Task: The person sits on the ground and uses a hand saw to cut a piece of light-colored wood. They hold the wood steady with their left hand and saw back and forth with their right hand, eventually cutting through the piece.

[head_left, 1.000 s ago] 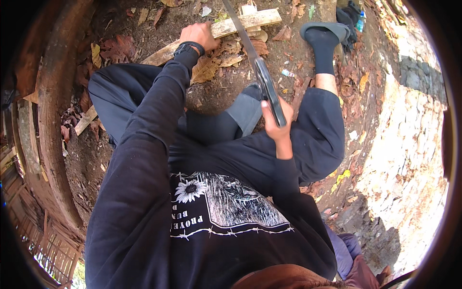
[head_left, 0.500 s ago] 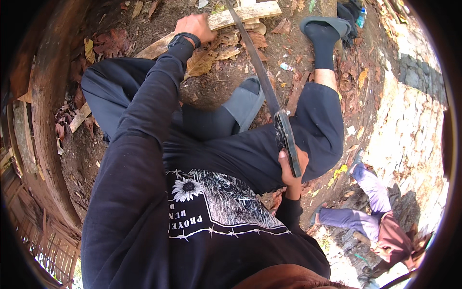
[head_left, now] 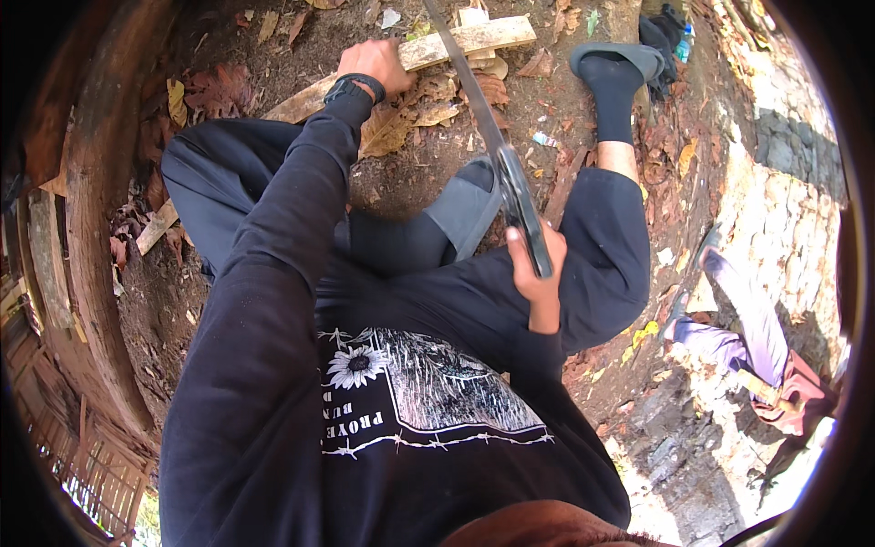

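My left hand (head_left: 378, 68), with a black band at the wrist, is closed over a pale wooden strip (head_left: 483, 38) and presses it down at the far side. My right hand (head_left: 538, 264) grips the dark handle of a handsaw (head_left: 478, 100). Its long, narrowing blade points away from me and crosses the strip just right of my left hand; the tip runs out of the top of the view. Beneath the strip sits another pale piece of wood (head_left: 492, 67), partly hidden.
My bent legs and grey sandals (head_left: 629, 56) flank the work. Dry leaves (head_left: 387, 132) litter the dirt. A thick wooden beam (head_left: 91, 219) stands at the left. Another person (head_left: 752, 337) is at the right, by pale sunlit ground. A bottle (head_left: 684, 44) lies at far right.
My right hand has pushed the handsaw forward, away from me, so its blade slid further over the strip. My left hand stays on the wood. The other person has shifted right.
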Available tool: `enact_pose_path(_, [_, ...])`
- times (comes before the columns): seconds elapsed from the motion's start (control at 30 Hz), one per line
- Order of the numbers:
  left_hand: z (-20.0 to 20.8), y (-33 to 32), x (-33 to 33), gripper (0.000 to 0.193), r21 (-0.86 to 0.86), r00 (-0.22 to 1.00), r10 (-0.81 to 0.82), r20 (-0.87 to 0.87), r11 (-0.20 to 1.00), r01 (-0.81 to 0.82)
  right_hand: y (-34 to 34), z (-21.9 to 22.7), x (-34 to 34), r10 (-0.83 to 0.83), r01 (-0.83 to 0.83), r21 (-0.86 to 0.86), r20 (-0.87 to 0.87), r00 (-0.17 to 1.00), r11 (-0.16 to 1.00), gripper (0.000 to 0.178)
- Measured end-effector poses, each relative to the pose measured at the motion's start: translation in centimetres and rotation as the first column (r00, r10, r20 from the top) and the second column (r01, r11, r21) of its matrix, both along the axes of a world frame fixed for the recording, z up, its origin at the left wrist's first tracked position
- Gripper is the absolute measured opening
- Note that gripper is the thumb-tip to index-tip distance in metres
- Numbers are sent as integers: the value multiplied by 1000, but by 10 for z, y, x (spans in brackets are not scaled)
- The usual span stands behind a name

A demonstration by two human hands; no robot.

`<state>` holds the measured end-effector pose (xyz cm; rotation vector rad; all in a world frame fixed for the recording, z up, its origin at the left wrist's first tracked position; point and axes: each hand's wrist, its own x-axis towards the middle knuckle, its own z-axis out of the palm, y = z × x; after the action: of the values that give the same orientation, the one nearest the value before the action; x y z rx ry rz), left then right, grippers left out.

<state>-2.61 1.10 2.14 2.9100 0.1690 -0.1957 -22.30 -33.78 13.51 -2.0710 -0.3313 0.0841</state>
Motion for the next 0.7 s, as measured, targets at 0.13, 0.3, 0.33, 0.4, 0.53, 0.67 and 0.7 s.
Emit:
enact_pose_path(0.13, [-10,-1,-1,63,8,998,5,58,1000,-6,-68,36,-75,-96,86,-66,-155,983,994,17])
enact_pose_path(0.3, [-7,1,-3,61,10,999,2,37,1000,-2,-30,28,-28,-12,9,-40,-67,998,999,13])
enact_pose_path(0.33, [-6,-3,-3,61,3,1000,4,28,1000,-4,-16,8,-7,10,-9,7,-73,997,1000,12])
enact_pose_path(0.4, [-5,-9,1,59,-15,999,-16,41,1000,16,14,-40,43,5,-6,85,22,1000,996,13])
enact_pose_path(0.53, [1,1,4,61,10,1000,2,10,1000,-2,37,-32,76,-23,52,229,-130,991,972,12])
enact_pose_path(0.67, [4,-1,7,60,-1,1000,0,5,1000,0,21,-4,27,2,-1,18,-28,1000,1000,11])
enact_pose_path(0.7, [-2,1,1,61,-14,1000,-6,-1,1000,6,0,7,6,-22,20,-14,-95,995,1000,11])
